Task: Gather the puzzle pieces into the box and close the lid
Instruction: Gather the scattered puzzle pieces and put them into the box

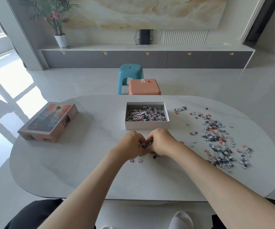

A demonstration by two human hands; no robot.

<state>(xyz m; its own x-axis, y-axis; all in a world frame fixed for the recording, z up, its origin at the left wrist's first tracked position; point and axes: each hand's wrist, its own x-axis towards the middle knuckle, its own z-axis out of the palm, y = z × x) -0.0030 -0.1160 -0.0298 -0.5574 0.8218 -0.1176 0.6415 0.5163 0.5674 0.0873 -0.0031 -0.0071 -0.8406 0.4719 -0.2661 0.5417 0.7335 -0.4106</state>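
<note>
Cardboard pieces (144,144), small and knobbed in grey, navy and coral, are bunching between the left grip (131,144) and the right grip (160,142). The two are pressing together with fingers curling round the little heap, clamping it from both sides so that little is slipping out underneath. Just beyond the grip the box (146,125) is sitting open, a shallow white tray with stiff straight walls, holding a loose layer of pieces. It is standing that close, I judge, so that the scoop is needing only a short lift forward. A few strays (139,160) are lying on the desk (84,171) just under the wrists, apparently escaping the scoop. Well to the right of the grip a wide scatter (216,134) is waiting on the smooth, pale, stone-like top, so the gathering is looking roughly half done. Far to the left the lid (47,121) is resting printed face up, a glossy pictured rectangle, probably parked clear of the work until closing.
</note>
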